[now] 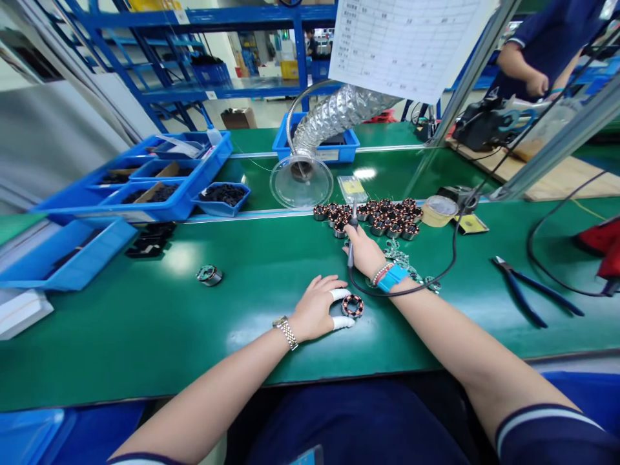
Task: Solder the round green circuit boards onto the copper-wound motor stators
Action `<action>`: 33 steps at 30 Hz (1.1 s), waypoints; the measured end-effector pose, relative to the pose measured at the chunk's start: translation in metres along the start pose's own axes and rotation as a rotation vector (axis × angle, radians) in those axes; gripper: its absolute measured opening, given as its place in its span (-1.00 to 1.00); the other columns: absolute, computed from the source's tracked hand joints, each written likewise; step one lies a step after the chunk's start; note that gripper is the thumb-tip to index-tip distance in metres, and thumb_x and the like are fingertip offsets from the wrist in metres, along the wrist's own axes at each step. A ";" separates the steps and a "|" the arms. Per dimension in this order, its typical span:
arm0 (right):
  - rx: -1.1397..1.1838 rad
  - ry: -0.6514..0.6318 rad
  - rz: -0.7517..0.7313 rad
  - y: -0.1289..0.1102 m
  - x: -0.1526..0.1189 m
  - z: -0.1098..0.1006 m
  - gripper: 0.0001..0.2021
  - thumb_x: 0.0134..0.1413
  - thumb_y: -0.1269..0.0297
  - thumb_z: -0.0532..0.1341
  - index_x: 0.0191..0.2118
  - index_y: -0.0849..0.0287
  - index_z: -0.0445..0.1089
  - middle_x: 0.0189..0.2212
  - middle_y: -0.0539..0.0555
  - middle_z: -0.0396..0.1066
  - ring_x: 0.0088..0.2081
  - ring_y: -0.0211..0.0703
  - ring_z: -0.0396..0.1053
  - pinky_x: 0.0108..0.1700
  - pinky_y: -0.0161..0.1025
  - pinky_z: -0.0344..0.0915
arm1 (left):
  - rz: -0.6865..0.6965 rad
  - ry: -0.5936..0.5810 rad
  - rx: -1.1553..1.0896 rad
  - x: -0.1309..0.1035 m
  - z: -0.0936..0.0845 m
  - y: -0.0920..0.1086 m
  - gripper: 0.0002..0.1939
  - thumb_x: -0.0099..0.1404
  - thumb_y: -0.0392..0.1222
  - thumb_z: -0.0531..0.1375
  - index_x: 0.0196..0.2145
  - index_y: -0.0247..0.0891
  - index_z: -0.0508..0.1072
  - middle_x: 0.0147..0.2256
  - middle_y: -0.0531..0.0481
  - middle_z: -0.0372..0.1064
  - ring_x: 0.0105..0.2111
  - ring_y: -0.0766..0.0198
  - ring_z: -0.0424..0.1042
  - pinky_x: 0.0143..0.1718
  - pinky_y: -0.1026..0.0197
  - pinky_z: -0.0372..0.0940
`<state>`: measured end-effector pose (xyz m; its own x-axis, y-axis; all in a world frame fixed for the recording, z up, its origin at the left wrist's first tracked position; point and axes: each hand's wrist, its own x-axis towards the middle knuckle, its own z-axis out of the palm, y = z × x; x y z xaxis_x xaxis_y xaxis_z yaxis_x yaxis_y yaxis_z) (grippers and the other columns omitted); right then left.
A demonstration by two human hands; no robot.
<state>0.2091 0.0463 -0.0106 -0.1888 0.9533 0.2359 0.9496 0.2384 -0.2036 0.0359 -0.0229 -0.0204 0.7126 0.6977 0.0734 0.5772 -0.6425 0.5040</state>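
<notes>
While the left hand [314,314] pinches a copper-wound ring [359,307], right hand [367,254] grips a corded tool [351,257], similar rings [380,226] beyond it, pliers [506,268] to its right.

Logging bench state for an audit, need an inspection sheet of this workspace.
Surface: green benchtop, glossy, showing reflections.
Job's things: copper-wound ring; similar rings clustered farther back; pen-shaped tool.
Clutter: pliers, handles spread.
Hands: left hand has finger and thumb at the ring; right hand holds the tool.
Cables: black cable crosses the right wrist.
Surroundings: blue shelving, hanging paper, another person.
</notes>
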 end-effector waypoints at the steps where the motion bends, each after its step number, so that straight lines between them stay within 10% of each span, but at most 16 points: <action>1: 0.009 0.004 0.003 -0.001 0.004 0.001 -0.57 0.04 0.45 -0.01 0.08 0.21 0.05 0.05 0.32 0.13 -0.29 -0.03 0.38 -0.32 -0.17 0.30 | -0.016 0.009 -0.009 -0.001 0.001 0.001 -0.43 -0.02 0.12 0.25 -0.07 -0.18 0.36 0.04 -0.10 0.25 0.12 -0.01 0.07 0.14 -0.14 -0.09; 12: 0.268 -0.077 -0.256 -0.010 -0.047 -0.007 -0.52 -0.06 0.57 0.01 0.05 0.19 0.06 0.04 0.21 0.20 -0.13 -0.16 0.35 -0.10 -0.20 0.31 | -0.170 0.026 -0.100 -0.066 -0.006 0.010 -0.48 0.08 -0.08 0.22 0.00 -0.23 0.26 0.08 -0.18 0.18 0.15 0.00 0.03 0.14 -0.17 -0.04; 16: 0.463 -0.152 -0.409 -0.002 -0.084 -0.014 -0.52 -0.08 0.59 0.00 0.02 0.13 0.08 0.13 0.16 0.11 0.09 -0.14 0.19 0.04 -0.11 0.24 | -0.252 0.146 -0.112 -0.087 -0.002 0.011 -0.44 0.10 -0.11 0.21 0.04 -0.26 0.19 0.07 -0.23 0.18 0.13 0.00 0.07 0.09 -0.15 0.08; 22: 0.449 -0.028 -0.216 -0.006 -0.109 -0.012 -0.55 0.00 0.34 0.17 0.02 0.15 0.05 0.07 0.23 0.17 0.06 0.00 0.22 0.04 0.01 0.24 | -0.348 0.450 -0.173 -0.103 0.008 0.025 -0.78 0.15 -0.21 0.18 -0.21 -0.22 0.34 -0.27 -0.08 0.40 -0.24 0.19 0.40 -0.18 0.10 0.32; 33: 0.366 0.031 -0.207 -0.023 -0.101 0.005 -0.72 0.07 0.44 0.07 -0.06 0.14 0.17 -0.08 0.20 0.28 -0.14 -0.05 0.28 -0.12 -0.04 0.33 | 0.008 0.385 -0.246 -0.100 0.015 0.044 -0.75 0.13 -0.39 0.16 -0.23 -0.16 0.42 -0.34 -0.02 0.46 -0.36 0.25 0.40 -0.33 0.17 0.32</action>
<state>0.2047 -0.0548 -0.0342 -0.3528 0.8738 0.3348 0.7397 0.4795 -0.4721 -0.0040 -0.1254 -0.0180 0.4895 0.7898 0.3696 0.4272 -0.5867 0.6879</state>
